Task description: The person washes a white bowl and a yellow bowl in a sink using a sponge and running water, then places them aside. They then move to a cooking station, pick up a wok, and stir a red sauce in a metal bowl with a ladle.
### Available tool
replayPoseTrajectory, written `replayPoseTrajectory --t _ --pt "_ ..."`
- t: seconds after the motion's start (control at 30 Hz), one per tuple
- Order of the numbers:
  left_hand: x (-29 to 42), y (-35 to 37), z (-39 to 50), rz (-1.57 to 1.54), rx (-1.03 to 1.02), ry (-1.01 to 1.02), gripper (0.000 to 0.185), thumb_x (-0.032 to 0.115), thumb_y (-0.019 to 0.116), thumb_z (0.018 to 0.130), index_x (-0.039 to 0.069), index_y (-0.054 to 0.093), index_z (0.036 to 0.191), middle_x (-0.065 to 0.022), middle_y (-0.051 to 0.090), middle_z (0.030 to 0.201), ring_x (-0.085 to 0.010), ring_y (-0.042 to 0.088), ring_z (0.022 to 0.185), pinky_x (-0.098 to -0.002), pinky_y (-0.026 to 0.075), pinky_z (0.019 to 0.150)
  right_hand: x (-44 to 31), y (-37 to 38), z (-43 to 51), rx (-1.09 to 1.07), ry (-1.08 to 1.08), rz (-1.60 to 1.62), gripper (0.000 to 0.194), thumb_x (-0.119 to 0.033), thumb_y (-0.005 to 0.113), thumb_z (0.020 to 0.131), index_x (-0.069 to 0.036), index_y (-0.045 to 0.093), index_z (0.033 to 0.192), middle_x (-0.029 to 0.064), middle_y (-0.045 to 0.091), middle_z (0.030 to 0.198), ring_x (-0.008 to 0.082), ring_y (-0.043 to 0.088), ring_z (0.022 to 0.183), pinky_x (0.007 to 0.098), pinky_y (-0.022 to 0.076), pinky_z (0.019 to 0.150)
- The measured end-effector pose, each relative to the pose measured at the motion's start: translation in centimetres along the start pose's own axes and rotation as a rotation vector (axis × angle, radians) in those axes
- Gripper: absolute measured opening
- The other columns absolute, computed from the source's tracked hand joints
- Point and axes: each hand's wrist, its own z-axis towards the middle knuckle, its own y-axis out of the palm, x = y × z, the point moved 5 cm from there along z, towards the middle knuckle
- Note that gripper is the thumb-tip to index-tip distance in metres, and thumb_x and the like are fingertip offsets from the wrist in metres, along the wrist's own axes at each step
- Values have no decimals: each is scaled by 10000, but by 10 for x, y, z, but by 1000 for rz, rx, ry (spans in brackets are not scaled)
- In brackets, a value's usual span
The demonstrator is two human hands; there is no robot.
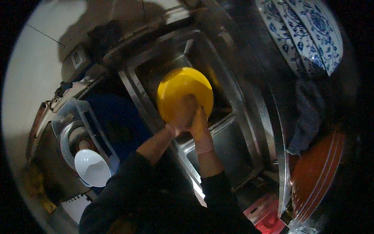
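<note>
A round yellow bowl or plate (pixel 187 80) is over the left basin of a stainless steel sink, its inner face toward me. At its near right rim my right hand (pixel 200 120) grips the edge. My left hand (pixel 185 112) overlaps the bowl's near part, close against the right one. Blur and dim light hide the left fingers, so whether they hold anything is unclear. Below the bowl, the sink basin (pixel 150 65) is dark. The second basin (pixel 225 149) lies nearer to me, beside my right forearm.
On the left, a white bowl (pixel 93 169) rests by a clear plastic bin (pixel 87 112) holding a round metal vessel (pixel 68 140). Blue-and-white patterned cloth or covering (pixel 304 32) is at upper right. A dark cloth (pixel 306 114) hangs below it. A red item (pixel 267 216) lies lower right.
</note>
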Motion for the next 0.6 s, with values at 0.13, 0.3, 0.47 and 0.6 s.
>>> replayPoseTrajectory --t 0.13,0.3,0.47,0.6 --pt "10 28 -8 158 263 -179 402 257 458 1026 61 488 1376 -132 529 1372 -274 491 1252 -402 402 1072 60 54 12 363 -831 -1336 541 -356 558 957 -128 448 1436 90 507 1422 305 469 1305 496 382 1074" --pt "-74 8 19 -715 62 -453 400 278 478 1034 65 498 1372 -97 517 1398 -225 478 1280 -383 388 1093 67 71 1 381 -978 -1564 502 -295 609 937 -105 496 1388 112 544 1371 303 507 1262 469 404 1070" --pt "-83 15 8 -852 382 -440 336 336 461 1030 96 631 1192 -123 617 1212 -260 579 1118 -390 471 933 -6 82 -16 -39 -1045 -1512 445 -151 664 909 -43 536 1322 135 599 1281 297 573 1174 440 460 1038" --pt "15 1 -25 -509 458 -77 315 315 481 996 116 667 1153 -145 617 1193 -287 592 1099 -404 492 891 -2 81 -14 180 -961 -1201 417 -237 583 976 -65 521 1351 116 603 1250 262 585 1136 412 486 998"
